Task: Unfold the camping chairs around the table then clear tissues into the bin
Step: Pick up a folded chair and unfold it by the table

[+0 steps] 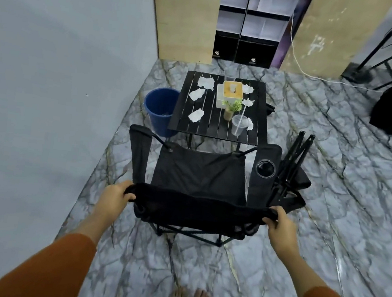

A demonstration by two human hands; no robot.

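My left hand [115, 194] and right hand [279, 222] each clench a top corner of the backrest of the opened black fabric camping chair [198, 180], fingers curled over the cloth edge. Gripping both corners lets me spread the frame evenly and steer the whole chair; seat faces the low black slatted metal table [219, 126], so I judge I'm setting it square to the near side, just short of the table edge.

Second black camping chair, folded up [290, 169], lies on the marble-pattern floor [329, 212] just right of the open one, touching its cup-holder armrest or nearly so; can't tell which. Not yet unfolded.

Crumpled white tissues [196, 115] are scattered across the tabletop, several left, a few right, around a white tissue box with wooden lid [232, 91], a small potted green plant [231, 107] and a clear plastic cup with straw [238, 125]. One tissue sits against the cup.

Blue round plastic bin [160, 110] stands on the floor at the table's left edge, close enough to drop tissues straight in. Tissue step not started.
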